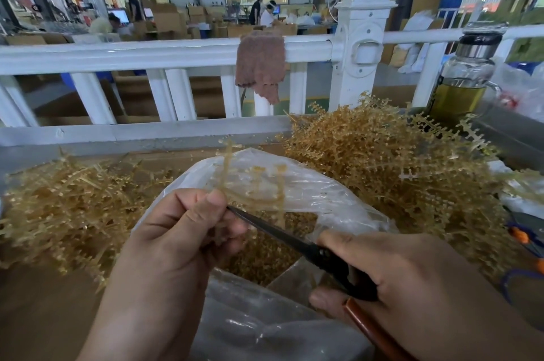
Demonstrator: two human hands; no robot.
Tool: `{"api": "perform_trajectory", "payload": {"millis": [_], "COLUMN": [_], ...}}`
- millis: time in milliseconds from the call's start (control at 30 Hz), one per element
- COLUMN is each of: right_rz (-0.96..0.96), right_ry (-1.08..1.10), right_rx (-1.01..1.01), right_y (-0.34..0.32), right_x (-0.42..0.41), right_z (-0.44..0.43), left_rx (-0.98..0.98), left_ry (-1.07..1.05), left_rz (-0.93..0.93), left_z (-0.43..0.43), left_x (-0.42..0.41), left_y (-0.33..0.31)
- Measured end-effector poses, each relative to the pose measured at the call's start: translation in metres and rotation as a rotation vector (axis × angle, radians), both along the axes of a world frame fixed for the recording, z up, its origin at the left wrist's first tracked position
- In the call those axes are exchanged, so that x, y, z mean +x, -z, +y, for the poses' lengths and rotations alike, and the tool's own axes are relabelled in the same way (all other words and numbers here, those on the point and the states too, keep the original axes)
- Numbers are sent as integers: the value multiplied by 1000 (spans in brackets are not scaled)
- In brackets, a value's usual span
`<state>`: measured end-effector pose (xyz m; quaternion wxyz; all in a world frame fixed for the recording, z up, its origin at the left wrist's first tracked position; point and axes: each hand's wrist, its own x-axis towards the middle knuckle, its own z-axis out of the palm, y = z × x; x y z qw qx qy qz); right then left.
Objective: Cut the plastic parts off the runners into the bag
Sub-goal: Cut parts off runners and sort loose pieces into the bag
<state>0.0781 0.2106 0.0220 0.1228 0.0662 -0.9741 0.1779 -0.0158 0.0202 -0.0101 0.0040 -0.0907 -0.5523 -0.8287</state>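
**Now snipping away**

The left hand (pixel 176 231) pinches a thin yellow-brown plastic runner (pixel 225 167) just above the clear plastic bag (pixel 323 192). The right hand (pixel 412 278) grips black metal scissors (pixel 279 232), their tip beside the left thumb. Small cut yellow parts (pixel 265 260) lie inside the bag. A heap of runners (pixel 59 207) sits left of it, a bigger heap (pixel 382 160) right.

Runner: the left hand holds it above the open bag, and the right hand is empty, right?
Not quite. The right hand is not empty: it grips black scissors, with the blades reaching toward the runner. The head view shows this. The rest stands: the left hand holds the runner above the open bag.
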Motion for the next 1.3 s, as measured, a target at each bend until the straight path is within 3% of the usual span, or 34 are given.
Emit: {"api": "perform_trajectory", "payload": {"millis": [333,467,667,800,867,1300], "right_rz": [-18,-71,-159,-237,-349,-217], "right_ry": [46,27,-30,-90,-46,-36], "right_rx": [86,66,-273,-365,-364,-218], "right_y": [1,1,3,2,-1,6], "right_x": [-4,-5,-3,-11,-12,-5], "right_z": [3,4,3,-8,-14,-6], "left_rx": [48,-6,46,159,185,67], "left_ry": [264,322,247,214,190,-6], "left_rz": [-255,-271,-178,-126,-111,144], "left_z": [-12,-15,-11,-9,-7,1], "left_x": [-11,-13,-12,-9,-7,-4], "left_y": [0,3,2,1,3,13]}}
